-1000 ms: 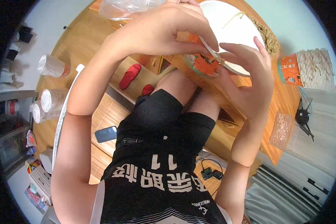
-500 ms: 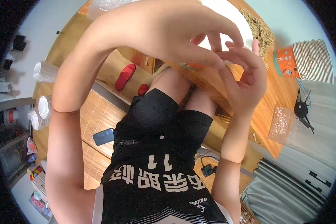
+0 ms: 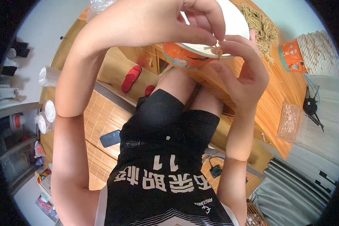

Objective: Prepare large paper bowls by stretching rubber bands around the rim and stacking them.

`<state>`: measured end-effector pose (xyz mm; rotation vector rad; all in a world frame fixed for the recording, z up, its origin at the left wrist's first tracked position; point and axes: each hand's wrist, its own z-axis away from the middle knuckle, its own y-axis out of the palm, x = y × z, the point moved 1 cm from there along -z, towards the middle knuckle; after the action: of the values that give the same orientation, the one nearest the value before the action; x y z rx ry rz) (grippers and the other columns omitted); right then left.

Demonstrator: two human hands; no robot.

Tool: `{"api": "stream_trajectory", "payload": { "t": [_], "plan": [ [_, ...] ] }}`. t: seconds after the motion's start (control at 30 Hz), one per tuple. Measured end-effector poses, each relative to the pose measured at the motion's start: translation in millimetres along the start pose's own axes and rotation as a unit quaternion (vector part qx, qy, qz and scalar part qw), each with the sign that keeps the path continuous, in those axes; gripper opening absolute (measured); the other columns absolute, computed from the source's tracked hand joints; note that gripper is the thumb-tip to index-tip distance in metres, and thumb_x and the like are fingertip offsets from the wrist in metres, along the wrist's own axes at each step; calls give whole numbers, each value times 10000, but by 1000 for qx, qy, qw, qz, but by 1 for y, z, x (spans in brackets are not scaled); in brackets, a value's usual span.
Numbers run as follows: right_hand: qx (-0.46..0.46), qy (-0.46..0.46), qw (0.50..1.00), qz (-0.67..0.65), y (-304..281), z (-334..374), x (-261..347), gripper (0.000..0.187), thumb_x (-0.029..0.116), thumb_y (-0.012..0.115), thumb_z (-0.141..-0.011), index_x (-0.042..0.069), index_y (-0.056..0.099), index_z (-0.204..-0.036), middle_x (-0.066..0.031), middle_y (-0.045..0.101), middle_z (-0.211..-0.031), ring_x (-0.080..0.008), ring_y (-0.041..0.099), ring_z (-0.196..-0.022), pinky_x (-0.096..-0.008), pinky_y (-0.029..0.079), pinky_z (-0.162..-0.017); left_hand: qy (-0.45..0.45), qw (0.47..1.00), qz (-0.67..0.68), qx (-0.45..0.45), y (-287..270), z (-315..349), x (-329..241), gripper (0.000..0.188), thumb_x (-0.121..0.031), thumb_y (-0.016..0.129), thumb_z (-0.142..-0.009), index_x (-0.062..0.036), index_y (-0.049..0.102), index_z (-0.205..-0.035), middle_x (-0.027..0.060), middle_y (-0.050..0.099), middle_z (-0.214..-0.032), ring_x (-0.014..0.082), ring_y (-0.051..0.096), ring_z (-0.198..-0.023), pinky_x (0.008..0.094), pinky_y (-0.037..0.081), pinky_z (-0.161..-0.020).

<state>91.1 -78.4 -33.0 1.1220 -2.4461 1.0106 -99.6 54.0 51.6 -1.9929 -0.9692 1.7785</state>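
My left hand reaches in over the table with thumb and index fingertip closed on a short piece of tan cord. The cord looks knotted, and its short ends stick out beside the fingertips. My right hand is close beside it on the right. Its index fingertip touches the cord, while its thumb stands apart from that finger. Under both hands is a round paper bucket, orange printed outside and white inside. My left hand and wrist cover part of it.
A heap of tan cords lies behind the bucket on the wooden table. Nested buckets lie to the right, with a clear plastic box and a black router nearer. A phone and red slippers are below.
Both hands have shifted left, and the bucket's orange side and the cord have come into view. The right thumb has parted from the index finger.
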Motion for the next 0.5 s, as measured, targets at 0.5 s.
{"api": "stream_trajectory", "payload": {
  "t": [0.5],
  "plan": [
    [-40,16,999,4,9,-1,14,211,8,788,-776,62,708,-963,-26,735,-938,-229,644,-1085,-594,148,-1208,-66,998,-15,5,0,-5,-11,144,-113,678,-940,-72,676,-1079,-22,715,-890,51,653,-803,202,464,-627]
  ]
}}
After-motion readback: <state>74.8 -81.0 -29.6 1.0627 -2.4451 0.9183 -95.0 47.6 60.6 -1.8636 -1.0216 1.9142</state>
